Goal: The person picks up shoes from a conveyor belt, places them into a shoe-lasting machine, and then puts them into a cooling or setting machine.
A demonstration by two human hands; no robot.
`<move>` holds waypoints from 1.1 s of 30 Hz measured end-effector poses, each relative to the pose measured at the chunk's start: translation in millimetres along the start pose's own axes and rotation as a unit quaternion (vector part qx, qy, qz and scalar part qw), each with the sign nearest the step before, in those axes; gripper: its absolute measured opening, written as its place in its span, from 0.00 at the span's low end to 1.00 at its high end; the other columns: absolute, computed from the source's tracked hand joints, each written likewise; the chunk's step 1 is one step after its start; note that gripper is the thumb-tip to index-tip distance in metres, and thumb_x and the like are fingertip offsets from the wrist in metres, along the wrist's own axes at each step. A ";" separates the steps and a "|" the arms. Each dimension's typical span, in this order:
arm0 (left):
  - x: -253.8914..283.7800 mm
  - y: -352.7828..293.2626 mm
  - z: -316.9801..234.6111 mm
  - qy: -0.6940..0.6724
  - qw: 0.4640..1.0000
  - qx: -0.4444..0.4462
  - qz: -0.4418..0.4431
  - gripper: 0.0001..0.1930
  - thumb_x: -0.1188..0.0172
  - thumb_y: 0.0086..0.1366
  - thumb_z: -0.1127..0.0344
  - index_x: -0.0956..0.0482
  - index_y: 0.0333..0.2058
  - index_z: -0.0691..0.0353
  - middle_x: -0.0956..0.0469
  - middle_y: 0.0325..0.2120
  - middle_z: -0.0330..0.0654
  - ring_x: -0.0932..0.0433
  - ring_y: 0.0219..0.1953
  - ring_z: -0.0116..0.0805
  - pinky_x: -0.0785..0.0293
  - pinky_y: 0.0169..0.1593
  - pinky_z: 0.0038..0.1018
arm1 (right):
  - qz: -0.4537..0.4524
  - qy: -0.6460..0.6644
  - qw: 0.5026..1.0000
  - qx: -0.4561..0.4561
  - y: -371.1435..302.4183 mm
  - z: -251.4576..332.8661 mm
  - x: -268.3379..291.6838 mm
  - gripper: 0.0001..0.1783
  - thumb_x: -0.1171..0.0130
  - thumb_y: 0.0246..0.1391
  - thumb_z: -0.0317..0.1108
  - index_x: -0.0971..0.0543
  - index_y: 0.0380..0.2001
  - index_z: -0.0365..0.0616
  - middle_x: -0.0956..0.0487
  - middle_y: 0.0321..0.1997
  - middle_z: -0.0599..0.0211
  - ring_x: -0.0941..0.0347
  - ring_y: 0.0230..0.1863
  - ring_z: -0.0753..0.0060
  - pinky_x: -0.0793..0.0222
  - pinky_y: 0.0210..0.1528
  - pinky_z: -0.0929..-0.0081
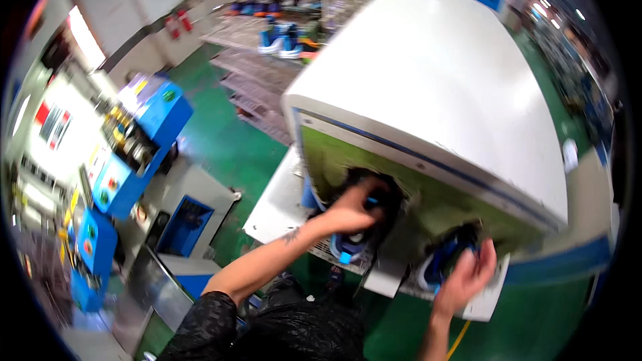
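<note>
A large white machine (428, 73) stands before me, with a torn green curtain (338, 154) hanging over its front. Into a dark opening on the left reaches my left hand (356, 208), its fingers bent together; motion blur and shadow hide what they hold. Below it a dark blue shoe (348, 246) with a light blue tab pokes out of that opening. A second dark blue shoe with a white sole (433, 269) sits in the right-hand opening. Beside this one is my right hand (470, 274), fingers stretched out and apart; I cannot tell whether they touch the shoe.
White metal ledges (275, 210) jut from the machine under the openings. To the left is a blue and grey machine (157, 117) with buttons. Behind, a rack (261, 70) carries several colourful shoes. The floor (210, 117) is green, and a blue bin (189, 226) sits at lower left.
</note>
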State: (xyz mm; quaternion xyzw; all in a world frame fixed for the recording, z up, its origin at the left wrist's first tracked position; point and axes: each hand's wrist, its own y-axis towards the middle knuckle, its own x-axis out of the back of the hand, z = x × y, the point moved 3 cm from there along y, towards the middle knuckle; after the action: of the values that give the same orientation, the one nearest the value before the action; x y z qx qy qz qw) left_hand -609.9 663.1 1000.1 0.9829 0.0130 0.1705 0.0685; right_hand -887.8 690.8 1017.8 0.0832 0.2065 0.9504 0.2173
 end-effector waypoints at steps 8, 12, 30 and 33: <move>8.7 -209.4 -25.6 0.122 0.981 -0.122 -0.092 0.12 0.42 0.55 0.75 0.23 0.40 0.62 0.22 0.38 0.42 0.23 0.44 0.39 0.31 0.51 0.35 | 0.489 0.598 0.527 -0.354 -134.7 291.8 -100.4 0.23 0.51 0.59 0.31 0.33 0.57 0.36 0.21 0.43 0.41 0.20 0.41 0.52 0.25 0.44 0.66; 32.1 -339.2 1.6 0.220 0.936 0.017 -0.276 0.07 0.43 0.57 0.76 0.23 0.36 0.63 0.22 0.33 0.43 0.23 0.39 0.44 0.29 0.47 0.37 | 0.690 0.539 0.332 -0.351 -239.1 348.0 -94.3 0.21 0.50 0.58 0.30 0.31 0.55 0.35 0.21 0.43 0.44 0.20 0.42 0.54 0.25 0.44 0.67; -315.4 -940.3 36.7 0.180 -0.056 0.566 -0.803 0.14 0.45 0.63 0.71 0.28 0.47 0.67 0.26 0.46 0.53 0.28 0.49 0.54 0.33 0.54 0.40 | 0.897 0.003 -0.195 0.397 -780.3 264.3 81.6 0.26 0.36 0.53 0.34 0.28 0.54 0.36 0.21 0.51 0.50 0.23 0.53 0.57 0.25 0.53 0.65; -384.8 -948.9 39.9 0.156 -0.155 0.681 -0.699 0.18 0.44 0.62 0.67 0.29 0.50 0.65 0.30 0.52 0.50 0.33 0.55 0.51 0.41 0.60 0.45 | 0.813 0.226 -0.312 0.437 -880.1 311.5 176.4 0.36 0.32 0.50 0.40 0.33 0.57 0.32 0.26 0.52 0.42 0.29 0.54 0.41 0.30 0.57 0.58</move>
State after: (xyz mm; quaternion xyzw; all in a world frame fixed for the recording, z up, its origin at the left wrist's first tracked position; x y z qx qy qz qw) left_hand -961.0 1578.7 702.7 0.1418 -0.8116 -0.0696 0.5624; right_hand -634.6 1602.7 933.2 -0.0223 -0.3326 0.1911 0.9232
